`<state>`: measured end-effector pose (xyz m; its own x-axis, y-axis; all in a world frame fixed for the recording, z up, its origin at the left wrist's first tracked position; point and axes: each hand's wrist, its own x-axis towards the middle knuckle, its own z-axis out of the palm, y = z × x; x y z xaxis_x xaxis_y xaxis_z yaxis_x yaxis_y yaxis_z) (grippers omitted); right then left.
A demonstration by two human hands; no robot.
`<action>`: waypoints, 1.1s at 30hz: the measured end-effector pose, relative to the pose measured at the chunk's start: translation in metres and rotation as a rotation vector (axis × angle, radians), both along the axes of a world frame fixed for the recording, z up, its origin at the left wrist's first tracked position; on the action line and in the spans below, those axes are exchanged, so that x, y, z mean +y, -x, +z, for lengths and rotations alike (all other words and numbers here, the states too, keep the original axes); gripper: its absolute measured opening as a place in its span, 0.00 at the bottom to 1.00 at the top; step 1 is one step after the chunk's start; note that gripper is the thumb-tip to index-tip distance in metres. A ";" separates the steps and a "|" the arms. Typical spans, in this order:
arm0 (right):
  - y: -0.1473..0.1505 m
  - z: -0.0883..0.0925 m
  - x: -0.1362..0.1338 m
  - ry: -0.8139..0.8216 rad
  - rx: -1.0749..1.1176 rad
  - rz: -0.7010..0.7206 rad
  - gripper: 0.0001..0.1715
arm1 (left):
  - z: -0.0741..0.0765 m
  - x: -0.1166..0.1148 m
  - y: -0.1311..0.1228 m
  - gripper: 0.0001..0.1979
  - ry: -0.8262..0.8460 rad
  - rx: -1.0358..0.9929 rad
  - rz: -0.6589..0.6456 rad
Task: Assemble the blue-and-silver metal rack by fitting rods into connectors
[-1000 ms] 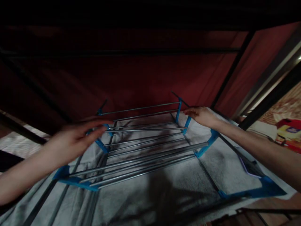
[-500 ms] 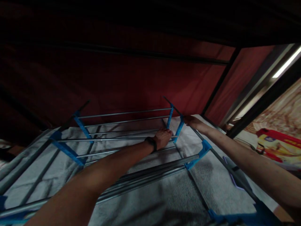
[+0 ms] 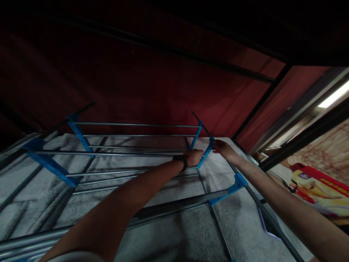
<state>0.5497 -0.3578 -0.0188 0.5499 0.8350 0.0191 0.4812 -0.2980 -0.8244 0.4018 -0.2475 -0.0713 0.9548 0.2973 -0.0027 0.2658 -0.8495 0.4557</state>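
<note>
The left hand (a dark band circled its wrist) gripped a metal rod beside a blue bracket, which the right hand touched.

The rack lies on the cloth, left of the box.

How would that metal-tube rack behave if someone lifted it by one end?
The rack is probably light for its size, being mostly gaps between slim metal tubes. The tubes run straight between blue brackets, so each is likely stiff, though the joints may flex. The tubes' smooth sheen suggests they could slip in the fingers.
</note>
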 end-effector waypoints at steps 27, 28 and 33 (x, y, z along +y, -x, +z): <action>-0.029 -0.030 0.005 -0.093 0.076 0.035 0.19 | 0.016 -0.002 -0.005 0.15 -0.031 0.062 0.049; -0.028 -0.030 0.005 -0.090 0.074 0.034 0.20 | 0.018 -0.002 -0.004 0.15 -0.031 0.055 0.047; -0.017 -0.019 0.002 -0.079 0.074 0.054 0.19 | 0.035 -0.006 0.000 0.16 -0.055 0.025 0.091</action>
<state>0.5665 -0.3560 -0.0375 0.5063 0.8611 0.0473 0.4320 -0.2057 -0.8781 0.4016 -0.2539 -0.0366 0.9236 0.3832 -0.0074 0.3537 -0.8448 0.4014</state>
